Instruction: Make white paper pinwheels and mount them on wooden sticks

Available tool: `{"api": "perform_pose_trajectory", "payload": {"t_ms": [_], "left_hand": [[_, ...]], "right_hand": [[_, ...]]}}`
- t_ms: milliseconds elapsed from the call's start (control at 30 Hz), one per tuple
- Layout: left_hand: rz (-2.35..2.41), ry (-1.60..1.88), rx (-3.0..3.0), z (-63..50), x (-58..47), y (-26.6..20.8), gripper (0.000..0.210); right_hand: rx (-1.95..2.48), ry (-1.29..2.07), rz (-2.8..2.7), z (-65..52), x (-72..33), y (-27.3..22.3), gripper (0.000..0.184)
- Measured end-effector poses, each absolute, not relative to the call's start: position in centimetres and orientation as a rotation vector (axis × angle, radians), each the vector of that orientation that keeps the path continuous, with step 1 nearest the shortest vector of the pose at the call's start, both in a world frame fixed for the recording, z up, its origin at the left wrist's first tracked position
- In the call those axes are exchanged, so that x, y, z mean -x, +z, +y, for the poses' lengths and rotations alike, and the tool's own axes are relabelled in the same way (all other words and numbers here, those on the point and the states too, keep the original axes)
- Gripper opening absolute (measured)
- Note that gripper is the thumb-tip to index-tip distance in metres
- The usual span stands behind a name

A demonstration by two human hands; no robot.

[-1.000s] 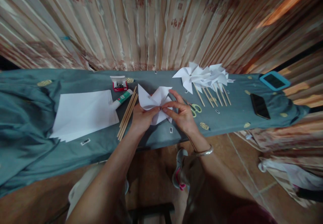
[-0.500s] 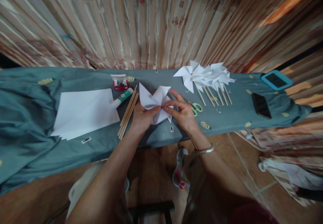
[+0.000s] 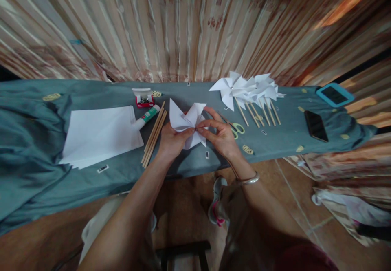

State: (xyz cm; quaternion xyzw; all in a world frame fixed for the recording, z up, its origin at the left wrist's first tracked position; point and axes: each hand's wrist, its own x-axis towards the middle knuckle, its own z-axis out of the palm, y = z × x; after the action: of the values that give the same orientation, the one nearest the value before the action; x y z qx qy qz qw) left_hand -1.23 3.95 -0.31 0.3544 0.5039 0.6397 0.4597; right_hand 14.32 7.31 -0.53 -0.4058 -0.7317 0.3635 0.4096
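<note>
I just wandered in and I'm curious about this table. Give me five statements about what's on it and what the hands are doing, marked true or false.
1. The left hand and right hand both hold one folded white paper. True.
2. The right hand holds the scissors. False: the scissors lie on the tablecloth.
3. The small red box stands open. True.
4. The pinwheels lie left of the loose sticks. False: they lie to the right.
5. A bracelet circles the right wrist. True.

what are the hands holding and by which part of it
A folded white paper pinwheel: the left hand and right hand both hold it near its centre, thumbs close together there.
</note>
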Motion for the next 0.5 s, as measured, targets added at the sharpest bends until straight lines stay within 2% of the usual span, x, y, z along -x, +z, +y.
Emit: {"api": "perform_pose_trajectory", "payload": {"t_ms": [200,500], "left_hand": [[1.363,1.542,-1.044,3.82,1.57,-0.80,0.037],[1.456,1.489,-1.097,3.61,1.60,-0.85,0.030]], "right_hand": [[1.037,0.860,-1.883,7.17,-14.30,-0.58,0.004],[1.064,0.847,-1.877,6.76,-13.86,-0.55,0.004]]}}
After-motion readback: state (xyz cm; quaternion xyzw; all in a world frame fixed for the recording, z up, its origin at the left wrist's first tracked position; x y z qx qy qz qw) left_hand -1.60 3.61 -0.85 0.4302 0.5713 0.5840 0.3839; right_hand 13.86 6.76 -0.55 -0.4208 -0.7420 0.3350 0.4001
